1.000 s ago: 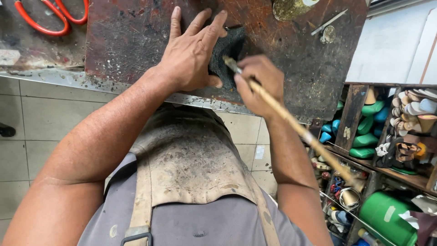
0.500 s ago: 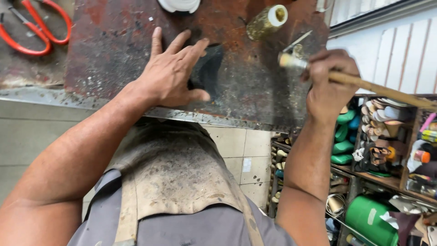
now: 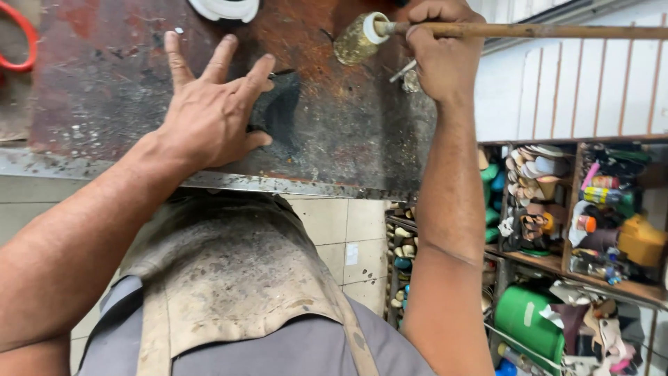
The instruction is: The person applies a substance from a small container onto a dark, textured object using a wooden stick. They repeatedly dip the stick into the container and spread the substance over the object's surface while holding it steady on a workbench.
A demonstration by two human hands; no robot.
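My left hand [image 3: 209, 111] lies flat with fingers spread on a stained, rusty workbench [image 3: 104, 83], pressing the edge of a dark piece of material [image 3: 278, 108]. My right hand [image 3: 442, 56] grips a long wooden-handled brush [image 3: 557, 30]. The brush tip sits in the white mouth of a small grimy glue jar [image 3: 358, 38] lying at the bench's far side. A worn leather apron [image 3: 229, 278] covers my front.
Red-handled scissors [image 3: 17, 42] lie at the bench's far left and a white object [image 3: 226, 8] at the top edge. To the right, wooden shelves [image 3: 557, 209] hold many shoe parts, bottles and a green container [image 3: 529, 324]. Tiled floor shows below the bench.
My right hand has carried the brush from the dark piece to the right and away, into the glue jar. My left hand stays on the dark piece.
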